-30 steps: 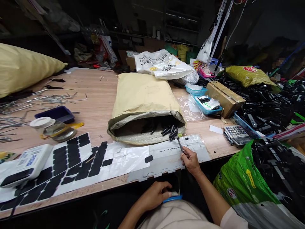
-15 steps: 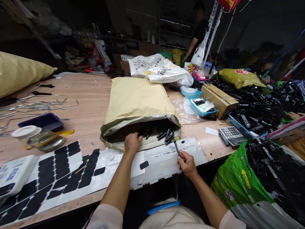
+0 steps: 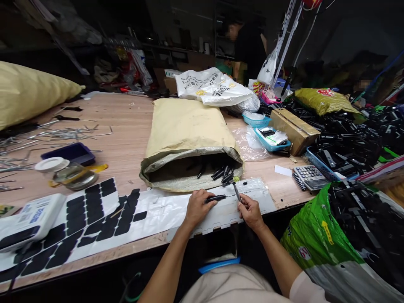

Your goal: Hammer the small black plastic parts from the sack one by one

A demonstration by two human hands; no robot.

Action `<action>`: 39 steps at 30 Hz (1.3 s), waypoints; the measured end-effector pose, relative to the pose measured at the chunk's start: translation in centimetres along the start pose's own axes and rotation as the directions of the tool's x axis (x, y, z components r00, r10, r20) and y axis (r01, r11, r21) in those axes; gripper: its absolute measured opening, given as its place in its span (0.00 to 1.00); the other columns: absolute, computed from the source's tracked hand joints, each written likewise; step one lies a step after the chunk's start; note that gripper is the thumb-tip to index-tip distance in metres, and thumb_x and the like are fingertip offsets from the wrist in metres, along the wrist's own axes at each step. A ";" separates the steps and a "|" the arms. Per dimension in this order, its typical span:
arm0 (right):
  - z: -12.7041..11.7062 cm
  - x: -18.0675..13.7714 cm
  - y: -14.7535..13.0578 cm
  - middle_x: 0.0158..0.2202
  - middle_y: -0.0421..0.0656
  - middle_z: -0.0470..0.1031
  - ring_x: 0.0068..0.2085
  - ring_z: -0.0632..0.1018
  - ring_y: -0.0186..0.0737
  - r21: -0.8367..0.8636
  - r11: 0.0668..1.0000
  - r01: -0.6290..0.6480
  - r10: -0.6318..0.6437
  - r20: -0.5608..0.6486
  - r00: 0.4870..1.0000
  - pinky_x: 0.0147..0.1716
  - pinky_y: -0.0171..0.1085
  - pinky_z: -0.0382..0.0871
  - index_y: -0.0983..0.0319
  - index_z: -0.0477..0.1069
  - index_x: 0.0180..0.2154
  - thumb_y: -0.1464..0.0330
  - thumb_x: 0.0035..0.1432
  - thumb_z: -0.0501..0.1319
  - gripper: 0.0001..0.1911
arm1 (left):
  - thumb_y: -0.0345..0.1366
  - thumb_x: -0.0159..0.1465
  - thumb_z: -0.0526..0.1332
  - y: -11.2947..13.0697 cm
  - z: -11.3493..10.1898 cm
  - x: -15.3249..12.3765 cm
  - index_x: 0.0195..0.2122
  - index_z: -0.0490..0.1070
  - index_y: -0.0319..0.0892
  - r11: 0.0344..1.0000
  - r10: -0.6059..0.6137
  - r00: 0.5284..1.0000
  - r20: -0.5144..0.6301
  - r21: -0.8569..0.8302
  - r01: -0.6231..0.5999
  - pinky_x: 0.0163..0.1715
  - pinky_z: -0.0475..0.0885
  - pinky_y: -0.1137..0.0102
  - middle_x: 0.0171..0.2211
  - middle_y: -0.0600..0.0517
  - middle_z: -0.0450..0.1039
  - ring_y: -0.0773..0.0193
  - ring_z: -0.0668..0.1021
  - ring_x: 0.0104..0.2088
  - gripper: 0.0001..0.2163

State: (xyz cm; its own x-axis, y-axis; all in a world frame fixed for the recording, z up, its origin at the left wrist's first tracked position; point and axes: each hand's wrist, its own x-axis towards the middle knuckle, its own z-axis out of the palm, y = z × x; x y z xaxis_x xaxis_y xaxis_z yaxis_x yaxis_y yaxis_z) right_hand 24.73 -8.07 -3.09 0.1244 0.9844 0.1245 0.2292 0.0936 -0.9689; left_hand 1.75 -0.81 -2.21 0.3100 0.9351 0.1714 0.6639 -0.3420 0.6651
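Note:
My left hand (image 3: 197,206) grips a black rod-shaped part (image 3: 216,198), holding it level just above the white sheet (image 3: 164,210) at the table's near edge. My right hand (image 3: 249,210) pinches a thin dark tool (image 3: 236,190) that points up and away, its tip by a small yellow-green piece (image 3: 235,179). Right behind both hands lies a tan woven sack (image 3: 186,130) on its side, mouth open towards me, with several more black parts (image 3: 222,173) spilling from it.
Black adhesive pads on white backing (image 3: 94,210) lie at left beside a glass jar (image 3: 67,172) and a purple tray (image 3: 71,152). Metal rods (image 3: 47,134) are scattered far left. A calculator (image 3: 311,176), blue baskets (image 3: 271,141), a cardboard box (image 3: 295,128) and a green bag (image 3: 331,240) stand right. A person (image 3: 248,46) stands behind.
My left hand rose from my lap, reached into the sack's mouth, and has come back to the near edge with a black part. My right hand stayed put with the tool.

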 end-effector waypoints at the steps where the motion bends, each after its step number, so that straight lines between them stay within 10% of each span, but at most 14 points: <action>1: 0.0 -0.1 -0.3 0.22 0.38 0.70 0.18 0.68 0.32 -0.034 0.999 0.017 -0.016 0.005 1.000 0.17 0.30 0.65 0.66 0.75 0.52 0.66 0.60 0.59 0.20 | 0.40 0.60 0.67 -0.1 0.2 0.0 0.41 0.79 0.46 1.000 -0.006 1.000 -0.004 -0.010 0.006 0.45 0.67 0.62 0.37 0.50 0.75 0.55 0.72 0.42 0.10; 15: 2.8 -2.5 -4.4 0.32 0.45 0.79 0.29 0.77 0.39 -0.286 0.910 0.300 -0.256 0.183 0.949 0.30 0.34 0.72 0.65 0.77 0.50 0.69 0.59 0.58 0.19 | 0.37 0.56 0.70 0.2 -0.1 0.1 0.32 0.76 0.44 0.996 -0.064 0.998 -0.004 -0.062 0.063 0.41 0.66 0.65 0.32 0.52 0.72 0.56 0.70 0.40 0.06; 39: 1.5 -1.9 -3.7 0.26 0.41 0.74 0.22 0.70 0.34 -0.252 0.965 0.070 -0.050 0.084 0.995 0.23 0.34 0.67 0.66 0.76 0.52 0.66 0.61 0.59 0.19 | 0.36 0.57 0.69 0.1 0.1 -0.1 0.35 0.78 0.46 0.998 -0.055 0.998 -0.040 -0.039 0.054 0.42 0.66 0.63 0.35 0.52 0.75 0.56 0.71 0.41 0.05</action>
State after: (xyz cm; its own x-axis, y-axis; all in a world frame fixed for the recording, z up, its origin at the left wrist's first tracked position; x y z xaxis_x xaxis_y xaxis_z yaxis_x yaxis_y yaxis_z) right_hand 22.25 -10.07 -0.07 0.0308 0.9875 0.1547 0.4734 0.1219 -0.8724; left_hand 1.88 -0.97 -2.25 0.2457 0.9555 0.1631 0.6527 -0.2875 0.7009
